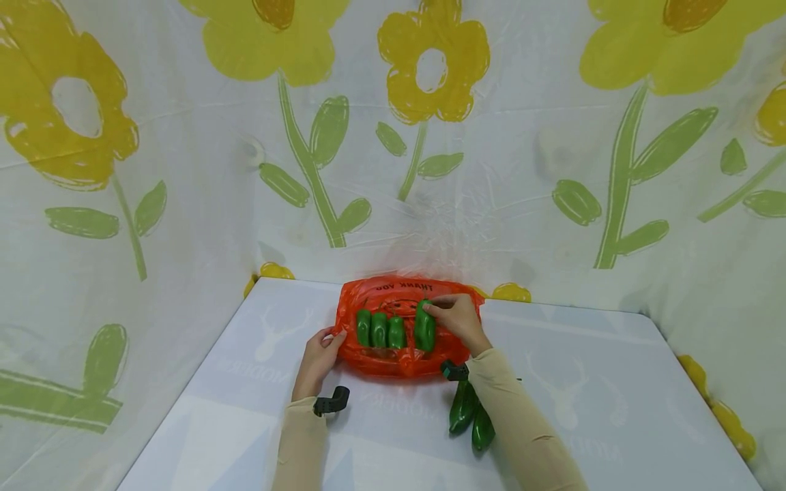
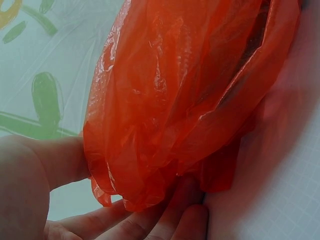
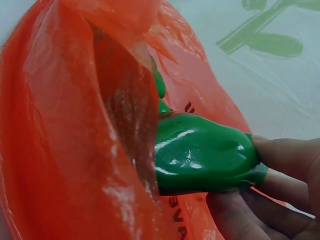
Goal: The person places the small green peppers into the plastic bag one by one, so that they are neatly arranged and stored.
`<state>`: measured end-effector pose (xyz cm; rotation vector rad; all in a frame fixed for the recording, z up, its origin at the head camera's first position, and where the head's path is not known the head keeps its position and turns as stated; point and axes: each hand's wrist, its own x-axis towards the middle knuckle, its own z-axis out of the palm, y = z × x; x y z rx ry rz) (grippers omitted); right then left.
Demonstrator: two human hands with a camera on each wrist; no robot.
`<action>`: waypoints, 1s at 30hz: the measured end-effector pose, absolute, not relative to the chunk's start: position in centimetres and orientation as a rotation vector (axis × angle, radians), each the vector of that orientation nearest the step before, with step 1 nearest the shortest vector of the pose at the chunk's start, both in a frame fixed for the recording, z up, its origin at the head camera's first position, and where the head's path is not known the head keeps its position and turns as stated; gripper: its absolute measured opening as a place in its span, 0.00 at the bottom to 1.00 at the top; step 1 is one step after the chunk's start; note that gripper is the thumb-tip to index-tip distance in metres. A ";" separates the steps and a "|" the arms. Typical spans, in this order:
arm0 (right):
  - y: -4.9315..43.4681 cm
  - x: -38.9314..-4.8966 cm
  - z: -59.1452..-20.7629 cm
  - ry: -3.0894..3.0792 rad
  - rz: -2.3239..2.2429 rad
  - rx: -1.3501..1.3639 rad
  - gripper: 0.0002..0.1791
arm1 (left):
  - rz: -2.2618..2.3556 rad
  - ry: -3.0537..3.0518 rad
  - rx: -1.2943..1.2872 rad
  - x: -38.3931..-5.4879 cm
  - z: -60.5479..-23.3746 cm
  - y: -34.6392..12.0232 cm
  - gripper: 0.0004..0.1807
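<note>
A red plastic bag (image 1: 368, 363) with dark printed lettering lies at the back of the table, its mouth open. Three green peppers (image 1: 379, 330) stand side by side in its left half. My right hand (image 1: 457, 317) pinches another green pepper (image 3: 205, 152) by its upper end, between thumb and fingers. The lower end of that pepper is hidden behind the front layer of the bag. At the bag's left edge, my left hand (image 1: 321, 356) grips the plastic, thumb (image 2: 67, 160) on one side and fingers (image 2: 135, 225) beneath the crumpled edge.
More green peppers (image 1: 463, 408) lie on the white table (image 1: 393, 436), partly covered by the right forearm. A flower-printed curtain (image 1: 491, 225) hangs behind the table and along its sides. Each wrist carries a small black camera mount (image 1: 331, 401).
</note>
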<state>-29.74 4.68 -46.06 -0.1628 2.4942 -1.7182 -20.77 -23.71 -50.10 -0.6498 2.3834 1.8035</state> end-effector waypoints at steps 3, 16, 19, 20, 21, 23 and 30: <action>4.5 -29.7 -46.1 2.478 -1.719 -0.158 0.17 | 1.807 2.377 -0.651 -20.7 -50.0 -23.7 0.36; 3.9 -29.8 -46.6 2.413 -1.706 -0.114 0.18 | 1.815 2.377 -0.649 -20.7 -50.1 -23.8 0.36; 3.9 -29.8 -46.8 2.404 -1.698 -0.111 0.18 | 1.813 2.378 -0.649 -20.7 -50.2 -23.8 0.36; 3.8 -29.8 -46.9 2.401 -1.696 -0.107 0.18 | 1.813 2.378 -0.648 -20.7 -50.2 -23.8 0.36; 3.8 -29.9 -46.9 2.396 -1.697 -0.105 0.18 | 1.814 2.378 -0.646 -20.7 -50.2 -23.8 0.36; 3.7 -29.9 -47.0 2.396 -1.693 -0.102 0.18 | 1.816 2.378 -0.643 -20.6 -50.2 -23.8 0.36; 3.4 -30.2 -47.4 2.397 -1.660 -0.100 0.17 | 1.815 2.384 -0.643 -20.7 -50.3 -23.8 0.36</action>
